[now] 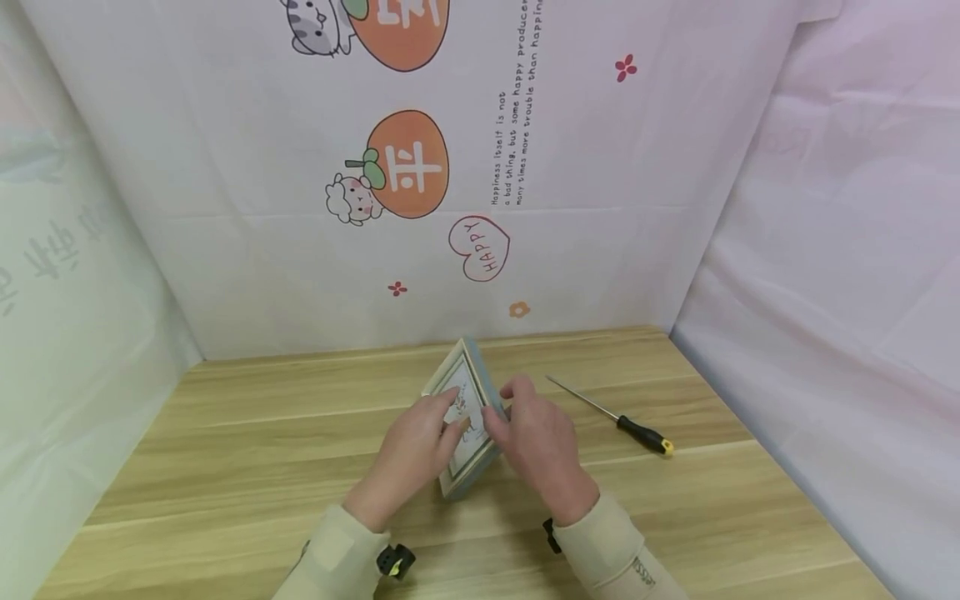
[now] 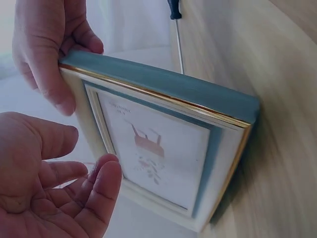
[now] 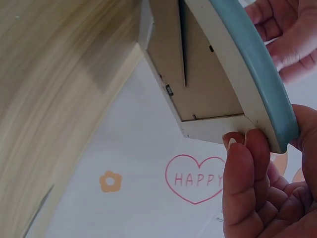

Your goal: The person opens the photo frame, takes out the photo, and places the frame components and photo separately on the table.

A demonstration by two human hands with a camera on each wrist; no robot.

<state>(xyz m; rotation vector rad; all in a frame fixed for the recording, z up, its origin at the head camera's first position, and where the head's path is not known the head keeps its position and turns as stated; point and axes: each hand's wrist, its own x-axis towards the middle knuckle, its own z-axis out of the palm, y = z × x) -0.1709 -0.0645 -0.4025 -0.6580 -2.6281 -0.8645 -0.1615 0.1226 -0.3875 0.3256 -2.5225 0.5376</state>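
Observation:
A picture frame [image 1: 463, 463] with a blue-green outer edge, cream face and thin gold line stands tilted on one corner on the wooden table. Behind its front is a printed picture [image 2: 163, 153]. My right hand [image 1: 542, 442] pinches an upper corner of the frame between thumb and fingers, as the right wrist view shows. My left hand [image 1: 411, 450] hovers before the picture, its fingers loosely bent with nothing clearly held. The frame's brown backing board [image 3: 208, 89], with small dark metal tabs along its edge, shows in the right wrist view.
To the right of the frame lies a screwdriver [image 1: 637, 432] with a black and yellow handle, its thin shaft pointing toward the back wall. White printed cloth [image 1: 585, 250] hangs behind and along both sides of the wooden table [image 1: 247, 467].

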